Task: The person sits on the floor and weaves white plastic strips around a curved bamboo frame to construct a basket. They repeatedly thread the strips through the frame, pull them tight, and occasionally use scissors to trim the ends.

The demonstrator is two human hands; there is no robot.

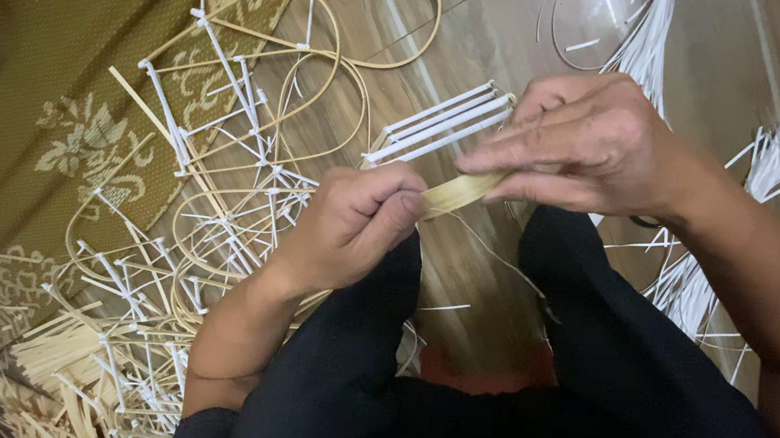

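Nearest the camera, dark trouser knees of the seated person fill the bottom of the view. Just above them, left hand is curled tight, thumb and forefinger pinching one end of a flat tan strip. Right hand is closed around the other end, fingers laid flat along it, and seems also to hold a small bundle of white sticks fanning out to the left; exact grip hidden under the fingers. Strip sits between both hands, held above the wooden floor, not resting on anything. Progress, as a judgement: early to middle of one piece — strip and sticks are only being brought together, no woven section visible in the hands. Left of the hands, a tangle of bent cane loops with white cross-sticks lies on the floor, looks already assembled. Bottom left, cut tan splints piled. Right, loose white strips. Farthest, patterned olive mat.
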